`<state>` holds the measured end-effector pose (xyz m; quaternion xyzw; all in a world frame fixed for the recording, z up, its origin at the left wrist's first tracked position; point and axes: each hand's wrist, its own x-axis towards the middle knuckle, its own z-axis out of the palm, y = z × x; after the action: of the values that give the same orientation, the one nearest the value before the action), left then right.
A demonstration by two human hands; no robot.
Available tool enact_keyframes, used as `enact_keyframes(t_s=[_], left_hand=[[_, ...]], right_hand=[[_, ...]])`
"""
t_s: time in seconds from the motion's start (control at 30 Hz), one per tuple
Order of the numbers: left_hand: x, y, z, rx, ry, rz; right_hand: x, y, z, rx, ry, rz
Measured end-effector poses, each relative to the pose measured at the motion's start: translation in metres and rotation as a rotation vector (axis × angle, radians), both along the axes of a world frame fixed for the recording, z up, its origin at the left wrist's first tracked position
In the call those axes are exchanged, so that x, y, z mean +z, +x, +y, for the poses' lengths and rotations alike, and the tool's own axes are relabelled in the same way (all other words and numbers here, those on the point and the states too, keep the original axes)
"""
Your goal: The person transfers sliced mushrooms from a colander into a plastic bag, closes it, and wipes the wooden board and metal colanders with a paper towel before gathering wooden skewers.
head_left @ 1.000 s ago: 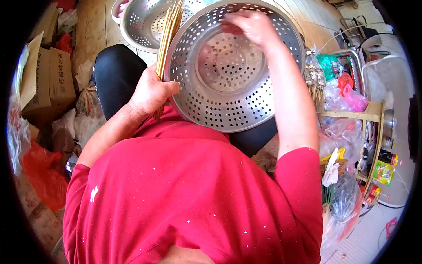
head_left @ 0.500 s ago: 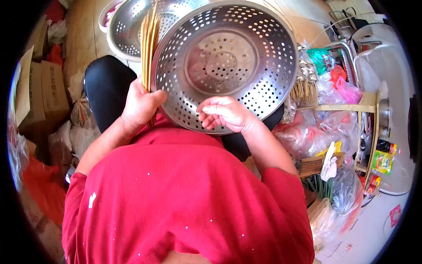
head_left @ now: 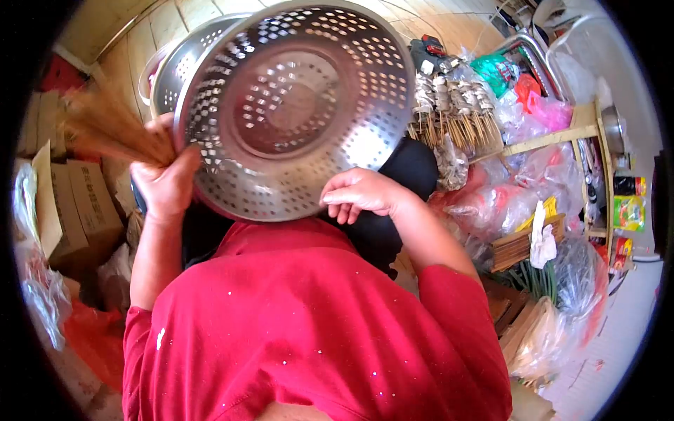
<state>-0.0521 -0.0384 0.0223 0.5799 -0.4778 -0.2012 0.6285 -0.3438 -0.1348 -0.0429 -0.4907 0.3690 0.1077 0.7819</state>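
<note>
My left hand (head_left: 165, 186) is closed round a bundle of thin wooden skewers (head_left: 116, 133), which fans out up and to the left and is smeared by motion. That hand is right beside the left rim of a large perforated steel colander (head_left: 337, 165). The colander is tilted over my lap, and I see no food in its bowl. At its lower right rim is my right hand (head_left: 361, 193), fingers curled in and thumb against the forefinger. Whether anything is inside those fingers, or whether they touch the rim, I cannot tell.
Behind the colander is a second steel colander (head_left: 168, 88) on the floor. Loaded skewers (head_left: 456, 105) lie to the right, near plastic bags (head_left: 484, 203) and a wooden rack (head_left: 547, 133). A cardboard box (head_left: 88, 203) stands at the left.
The skewer bundle has swung from upright to leaning left. The colander now appears further left and tilted differently, and the whole view has shifted. My right hand is now at the colander's edge.
</note>
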Motion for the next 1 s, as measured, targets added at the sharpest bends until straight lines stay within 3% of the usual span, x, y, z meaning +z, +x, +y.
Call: enact_keyframes(t_s=[0.2, 0.3, 0.37, 0.43, 0.5, 0.6, 0.67, 0.8, 0.87, 1.0], left_hand=[[0.064, 0.032, 0.003, 0.175, -0.334, -0.340], [0.068, 0.029, 0.008, 0.204, -0.260, -0.580], [0.061, 0.024, 0.014, 0.006, -0.163, -0.665], [0.058, 0.023, 0.017, -0.100, -0.073, -0.706], [0.053, 0.035, 0.020, 0.128, -0.095, -0.544], [0.059, 0.050, 0.009, 0.187, -0.033, -0.034], [0.055, 0.064, 0.002, 0.312, 0.035, 0.115], [-0.003, 0.125, -0.003, 0.266, 0.016, 0.716], [-0.033, 0.150, -0.007, 0.272, 0.033, 0.813], [-0.051, 0.181, -0.030, 0.193, -0.009, 1.009]], right_hand=[[-0.024, -0.020, -0.038, -0.852, -0.227, -0.179], [-0.046, 0.005, -0.064, -0.957, -0.386, -0.140], [-0.032, 0.031, -0.067, -0.899, -0.570, -0.078], [-0.032, 0.039, -0.067, -0.884, -0.460, -0.186], [-0.029, 0.038, -0.065, -0.867, -0.455, -0.164], [-0.021, 0.022, -0.067, -0.694, -0.461, -0.485], [0.001, 0.013, -0.077, -0.692, -0.254, -0.677], [-0.034, 0.002, -0.139, -1.085, -0.203, -0.673], [-0.081, -0.005, -0.182, -1.352, -0.160, -0.544], [-0.130, -0.014, -0.247, -1.611, -0.330, -0.364]])
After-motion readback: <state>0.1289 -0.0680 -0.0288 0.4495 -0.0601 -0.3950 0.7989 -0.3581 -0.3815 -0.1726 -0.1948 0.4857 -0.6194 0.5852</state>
